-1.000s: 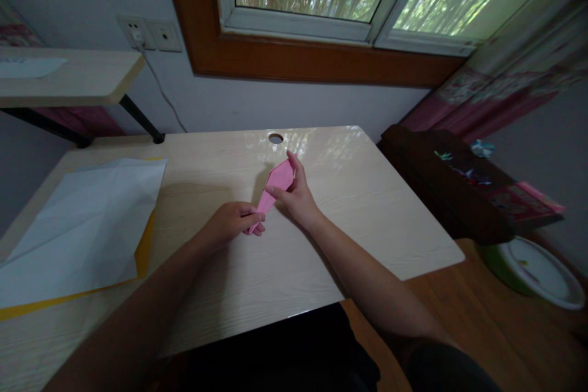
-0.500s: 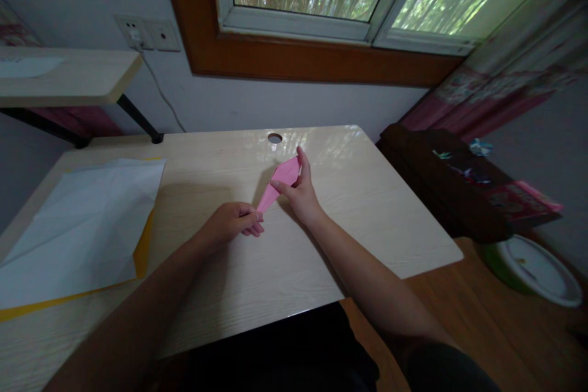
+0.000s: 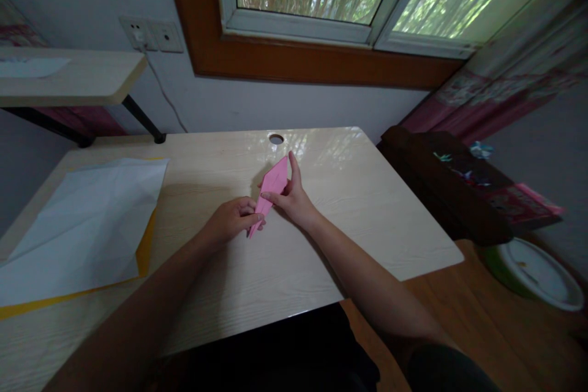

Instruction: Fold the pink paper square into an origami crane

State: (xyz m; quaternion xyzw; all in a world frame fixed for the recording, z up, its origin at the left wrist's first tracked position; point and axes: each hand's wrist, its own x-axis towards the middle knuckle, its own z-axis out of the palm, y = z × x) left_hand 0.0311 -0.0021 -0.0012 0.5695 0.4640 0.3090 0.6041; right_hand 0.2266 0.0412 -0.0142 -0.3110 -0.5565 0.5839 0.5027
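A folded piece of pink paper (image 3: 275, 177), long and diamond-shaped with a narrow lower tip, is held slanted above the table. My left hand (image 3: 234, 218) pinches its narrow lower part, thumb on top, and the tip sticks out below. Higher up, my right hand (image 3: 294, 199) grips the right side with the thumb across the front and the index finger stretched up beside the upper point. The fingers behind the paper are mostly hidden.
The pale wooden table (image 3: 367, 208) has a round cable hole (image 3: 276, 139) near the wall. On the left lie white sheets (image 3: 92, 214) over yellow paper (image 3: 146, 248). A raised shelf (image 3: 73, 76) stands at the back left. A round white-topped bin (image 3: 542, 272) is on the floor at right.
The pink paper has shifted down and left, and its lower tip now shows below my left hand. My right hand has moved slightly left with it.
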